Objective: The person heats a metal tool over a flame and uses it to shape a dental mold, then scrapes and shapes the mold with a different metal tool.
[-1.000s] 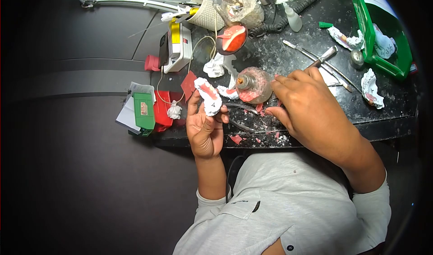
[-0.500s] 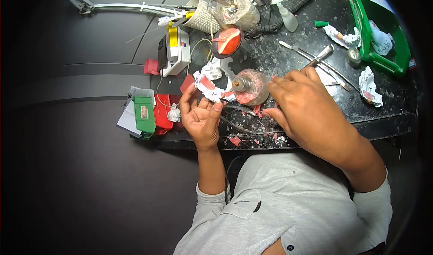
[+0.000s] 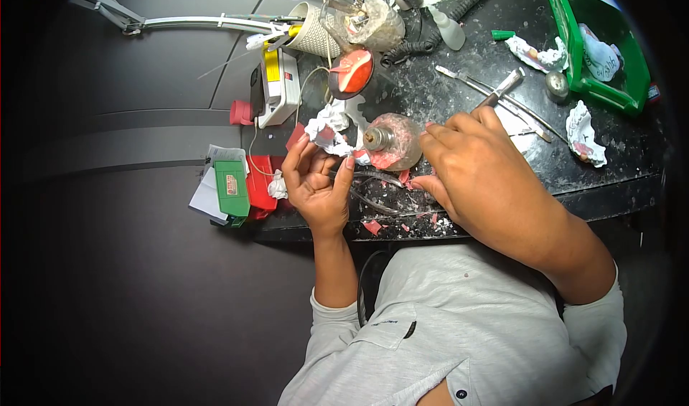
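My left hand [image 3: 319, 194] holds a white plaster dental cast [image 3: 330, 139] with pink wax on it, between the thumb and fingertips. My right hand [image 3: 470, 166] is curled, palm down, close against the right side of a glass spirit lamp [image 3: 395, 142]. What its fingers hold, if anything, is hidden beneath the hand. The lamp has a metal wick holder and pink wax smears on the glass. Pink wax scraps [image 3: 372, 227] lie along the bench edge. Behind my right hand a knife [image 3: 508, 83] lies across other metal tools.
A green bin [image 3: 610, 97] stands at the right, with plaster casts [image 3: 585, 133] beside it. A dark bowl of red and pink wax [image 3: 352, 72], a dropper bottle [image 3: 448, 29], a black hose [image 3: 459, 15] and a white device [image 3: 280, 87] occupy the back and left.
The view has shifted slightly. The cast in my left hand has turned a little, showing less of its pink wax. My right hand stays beside the spirit lamp.
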`<state>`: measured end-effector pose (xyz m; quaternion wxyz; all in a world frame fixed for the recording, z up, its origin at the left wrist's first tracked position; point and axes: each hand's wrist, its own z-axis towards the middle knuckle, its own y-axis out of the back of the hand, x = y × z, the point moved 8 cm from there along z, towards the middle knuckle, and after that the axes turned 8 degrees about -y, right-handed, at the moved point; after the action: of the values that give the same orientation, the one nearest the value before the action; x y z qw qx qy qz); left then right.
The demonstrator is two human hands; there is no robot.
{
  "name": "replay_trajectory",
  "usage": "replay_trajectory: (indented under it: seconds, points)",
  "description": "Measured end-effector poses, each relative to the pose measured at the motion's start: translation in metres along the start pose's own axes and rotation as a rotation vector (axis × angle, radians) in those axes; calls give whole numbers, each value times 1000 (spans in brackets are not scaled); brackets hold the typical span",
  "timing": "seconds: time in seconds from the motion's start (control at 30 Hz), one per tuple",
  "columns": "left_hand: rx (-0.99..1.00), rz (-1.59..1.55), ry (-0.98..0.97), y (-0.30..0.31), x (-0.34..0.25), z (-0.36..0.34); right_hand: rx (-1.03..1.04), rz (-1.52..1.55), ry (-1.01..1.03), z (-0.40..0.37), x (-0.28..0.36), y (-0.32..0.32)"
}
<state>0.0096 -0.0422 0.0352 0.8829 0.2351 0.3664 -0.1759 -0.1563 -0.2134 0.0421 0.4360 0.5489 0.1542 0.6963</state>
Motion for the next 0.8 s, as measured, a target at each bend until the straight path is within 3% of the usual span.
replay_trajectory:
  seconds: [0.17,0.37,0.6,0.8]
  points:
    - [186,315,-318,-10,-21,10,-8,17,9,-1,0,1]
    - [334,518,-471,-24,-33,12,-19,11,25,-2,0,3]
    - [293,588,-615,-32,-46,12,-35,8,38,-3,1,3]
    - [389,650,-676,-39,-54,14,-20,-16,16,-2,0,1]
